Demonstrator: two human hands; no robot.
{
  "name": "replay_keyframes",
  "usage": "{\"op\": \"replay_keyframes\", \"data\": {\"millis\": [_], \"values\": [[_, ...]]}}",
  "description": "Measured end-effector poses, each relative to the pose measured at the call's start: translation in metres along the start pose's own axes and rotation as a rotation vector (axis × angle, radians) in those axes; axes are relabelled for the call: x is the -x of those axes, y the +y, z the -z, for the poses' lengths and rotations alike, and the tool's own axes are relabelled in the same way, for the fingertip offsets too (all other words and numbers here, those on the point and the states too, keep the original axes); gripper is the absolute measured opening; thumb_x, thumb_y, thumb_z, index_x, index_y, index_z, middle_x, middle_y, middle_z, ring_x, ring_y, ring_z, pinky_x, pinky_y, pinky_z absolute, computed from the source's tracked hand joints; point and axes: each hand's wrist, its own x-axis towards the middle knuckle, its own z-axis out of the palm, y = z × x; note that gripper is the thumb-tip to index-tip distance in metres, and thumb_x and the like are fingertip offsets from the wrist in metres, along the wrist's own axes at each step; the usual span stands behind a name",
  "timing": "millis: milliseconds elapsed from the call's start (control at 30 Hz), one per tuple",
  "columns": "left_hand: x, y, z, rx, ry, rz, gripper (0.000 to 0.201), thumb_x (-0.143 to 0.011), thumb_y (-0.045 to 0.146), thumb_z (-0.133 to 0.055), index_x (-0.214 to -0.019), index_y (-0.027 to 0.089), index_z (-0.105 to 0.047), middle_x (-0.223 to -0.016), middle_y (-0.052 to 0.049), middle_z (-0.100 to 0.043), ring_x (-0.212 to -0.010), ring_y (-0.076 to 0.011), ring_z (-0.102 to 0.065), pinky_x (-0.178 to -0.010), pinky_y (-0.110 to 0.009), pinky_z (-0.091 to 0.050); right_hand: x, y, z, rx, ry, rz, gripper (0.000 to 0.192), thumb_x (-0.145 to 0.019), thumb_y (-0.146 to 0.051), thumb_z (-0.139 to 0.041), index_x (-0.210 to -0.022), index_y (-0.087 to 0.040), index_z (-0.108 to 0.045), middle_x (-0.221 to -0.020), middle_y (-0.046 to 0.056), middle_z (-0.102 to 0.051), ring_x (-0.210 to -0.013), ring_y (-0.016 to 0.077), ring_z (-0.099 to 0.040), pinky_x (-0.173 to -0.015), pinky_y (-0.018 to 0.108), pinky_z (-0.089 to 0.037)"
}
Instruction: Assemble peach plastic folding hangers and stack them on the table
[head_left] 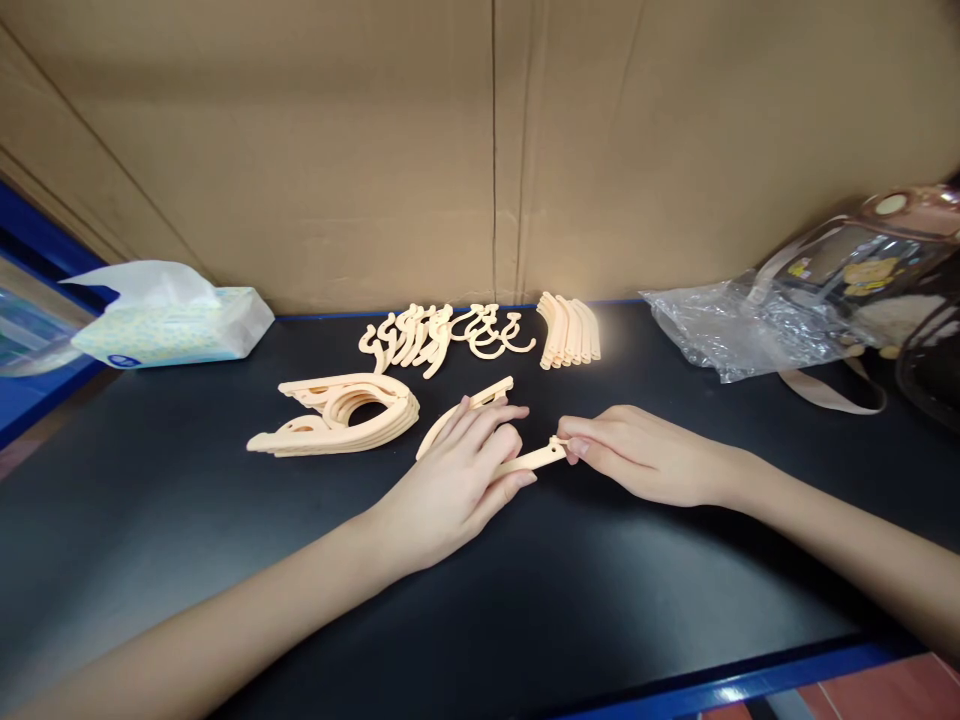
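Note:
My left hand [472, 455] is wrapped over a cream plastic folding clothes hanger [532, 460], pressing it to the black table. One hanger arm sticks out past the fingers at the top, the other points right and has a small hole near its end. At that end my right hand [637, 455] pinches a small cream plastic piece [556, 441], mostly hidden by thumb and fingers. Left of my hands lies a stack of folded hangers [375, 425]. Behind them are a pile of loose hooks [420, 335] and a row of short curved arm pieces [570, 330].
A tissue pack [180, 325] stands at the back left. On the right lie a crumpled clear plastic bag [750, 325] and a transparent bag [870, 270] with a strap. A cardboard wall [337, 150] closes off the back of the black table [487, 620].

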Motion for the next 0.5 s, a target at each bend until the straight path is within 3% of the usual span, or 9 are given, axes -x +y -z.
{"op": "replay_keyframes", "data": {"millis": [167,500], "values": [[0.001,-0.001,-0.001,-0.031,0.003,-0.021,0.015,-0.097,0.031,-0.038,-0.094,0.019,-0.047,-0.128,-0.010,-0.051,-0.131,-0.0208,-0.038,-0.114,-0.049,-0.021,-0.001,-0.002,-0.005,0.063,0.031,0.026,0.029,-0.097,-0.041,-0.034,-0.075,-0.022,-0.034,-0.059,-0.007,-0.041,-0.048,0.0099,-0.035,-0.050,0.025,-0.024],[0.002,-0.002,-0.002,-0.081,-0.016,-0.065,0.024,-0.097,0.031,-0.038,-0.090,0.018,-0.057,-0.127,-0.010,-0.054,-0.134,-0.0261,-0.034,-0.114,-0.053,-0.021,0.002,0.004,-0.018,0.533,0.151,0.116,0.039,-0.100,-0.041,-0.016,-0.082,-0.020,-0.042,-0.062,-0.001,-0.058,-0.045,0.0136,-0.051,-0.046,0.027,-0.017]]}}
